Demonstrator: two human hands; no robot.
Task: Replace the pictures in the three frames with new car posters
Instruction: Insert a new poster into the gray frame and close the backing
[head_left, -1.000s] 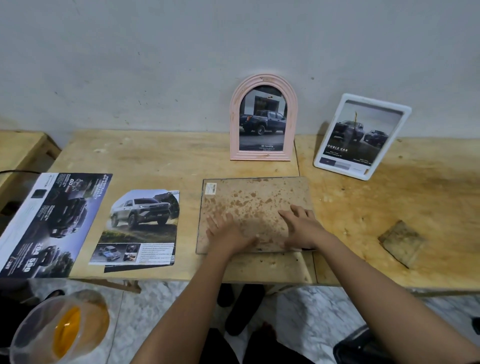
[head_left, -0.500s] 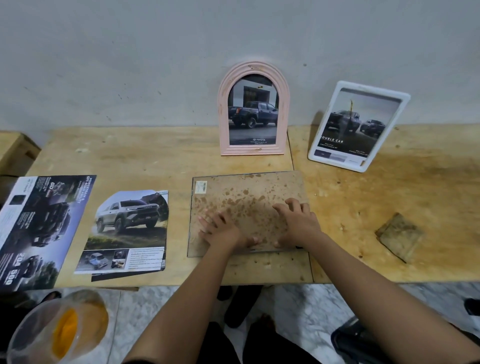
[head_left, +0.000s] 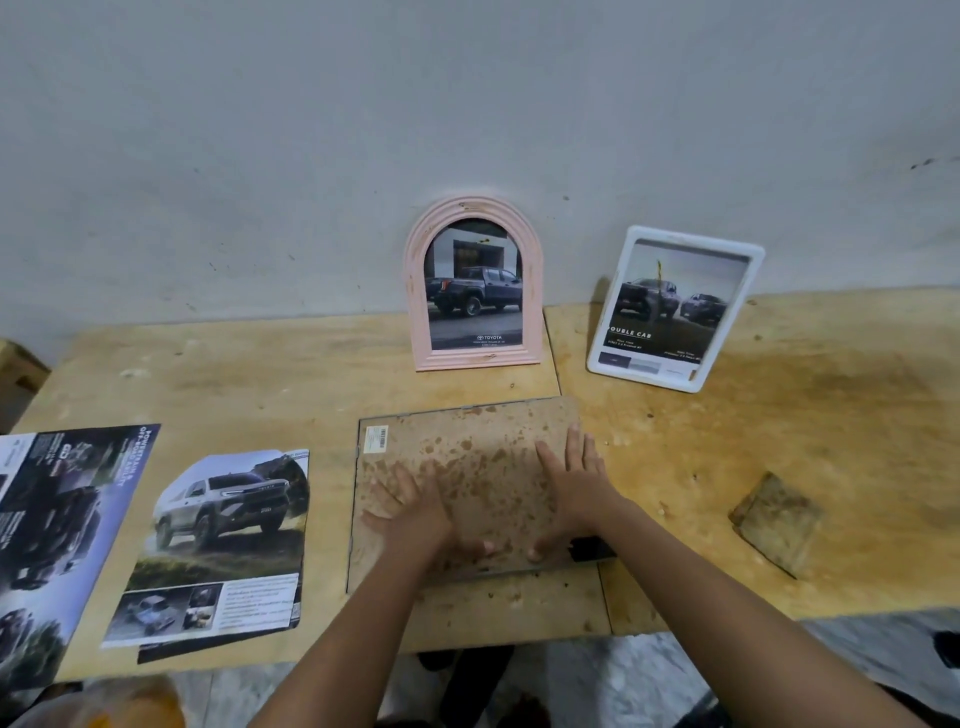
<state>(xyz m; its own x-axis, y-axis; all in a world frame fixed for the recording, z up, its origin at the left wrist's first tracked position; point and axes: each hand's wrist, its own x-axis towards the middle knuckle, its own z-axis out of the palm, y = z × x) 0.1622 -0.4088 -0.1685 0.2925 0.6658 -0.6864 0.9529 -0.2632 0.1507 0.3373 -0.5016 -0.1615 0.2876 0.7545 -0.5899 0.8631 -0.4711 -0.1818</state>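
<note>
A third frame (head_left: 467, 447) lies face down on the wooden table (head_left: 249, 379), its stained brown backing board up, with a barcode sticker at its far left corner. My left hand (head_left: 410, 512) and my right hand (head_left: 576, 488) press flat on the board, fingers spread, thumbs near its front edge. A pink arched frame (head_left: 474, 283) with a dark pickup picture leans on the wall behind. To its right stands a white rectangular frame (head_left: 675, 307) with a two-truck picture. A loose car poster (head_left: 218, 540) lies left of the face-down frame.
A larger dark car brochure (head_left: 57, 525) overhangs the table's left front edge. A small worn brown block (head_left: 776, 522) lies on the right of the table. A small dark thing (head_left: 592, 548) shows by my right wrist. Tiled floor lies below the front edge.
My view has tilted up slightly, so everything sits lower in the picture. Both hands have stayed flat on the backing board, shifting a little toward its far edge.
</note>
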